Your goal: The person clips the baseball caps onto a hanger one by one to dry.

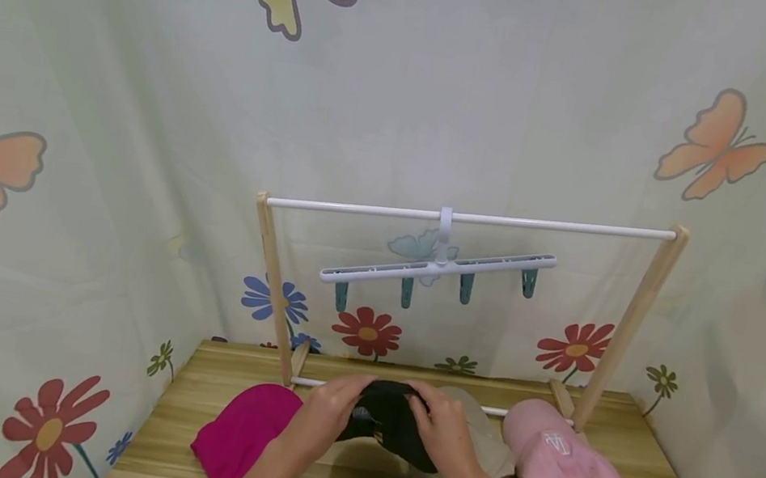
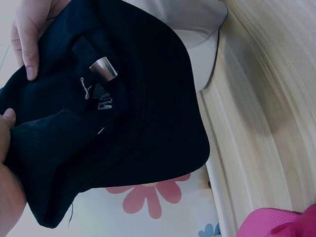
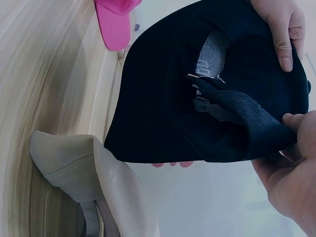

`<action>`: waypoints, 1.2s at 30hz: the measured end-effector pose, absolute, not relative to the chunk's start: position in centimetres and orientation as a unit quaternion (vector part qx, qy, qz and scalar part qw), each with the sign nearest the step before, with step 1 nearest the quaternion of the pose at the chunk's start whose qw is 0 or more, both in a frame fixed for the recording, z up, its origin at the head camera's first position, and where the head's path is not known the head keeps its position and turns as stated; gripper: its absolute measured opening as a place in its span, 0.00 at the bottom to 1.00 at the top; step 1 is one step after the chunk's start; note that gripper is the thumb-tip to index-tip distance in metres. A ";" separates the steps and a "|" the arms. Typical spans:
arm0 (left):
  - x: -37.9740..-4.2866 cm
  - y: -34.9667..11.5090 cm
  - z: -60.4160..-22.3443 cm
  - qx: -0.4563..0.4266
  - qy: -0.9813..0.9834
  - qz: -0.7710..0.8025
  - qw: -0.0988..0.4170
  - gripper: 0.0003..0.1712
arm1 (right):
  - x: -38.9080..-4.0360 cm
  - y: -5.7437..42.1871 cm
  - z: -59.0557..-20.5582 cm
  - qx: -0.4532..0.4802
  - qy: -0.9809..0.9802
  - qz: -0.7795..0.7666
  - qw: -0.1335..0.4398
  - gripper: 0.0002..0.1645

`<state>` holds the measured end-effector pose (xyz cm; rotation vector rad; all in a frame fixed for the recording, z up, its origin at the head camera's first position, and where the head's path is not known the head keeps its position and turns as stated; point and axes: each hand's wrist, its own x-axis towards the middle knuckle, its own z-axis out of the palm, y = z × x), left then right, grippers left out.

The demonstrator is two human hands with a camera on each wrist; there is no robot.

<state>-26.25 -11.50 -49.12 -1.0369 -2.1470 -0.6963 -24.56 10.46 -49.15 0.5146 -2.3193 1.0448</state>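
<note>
Nearest, the black cap is held above the table, its left side gripped by the left hand and its right side by the right hand. Its inside is shown in both wrist views, with each thumb laid on the cloth. On the table, a magenta cap is seen to the left; to the right, a beige cap, partly hidden, and then a pink cap. Farther off, a hanger with four clips is hung from the rack's top rod; nothing is held in the clips.

The step in hand is judged to be the handling of the black cap. Should it be raised to the hanger, one hand would be needed for a clip while the cap is supported by the other.
</note>
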 end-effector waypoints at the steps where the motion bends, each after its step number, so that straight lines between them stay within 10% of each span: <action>1: -26.3 -11.5 -49.0 -0.396 -0.818 -0.265 0.322 0.22 | -24.6 10.5 -49.2 0.188 -0.861 0.388 0.268 0.11; 36: -27.9 -10.1 -46.8 -0.425 -0.803 -0.253 0.333 0.21 | -26.0 11.7 -47.5 0.198 -0.848 0.369 0.325 0.12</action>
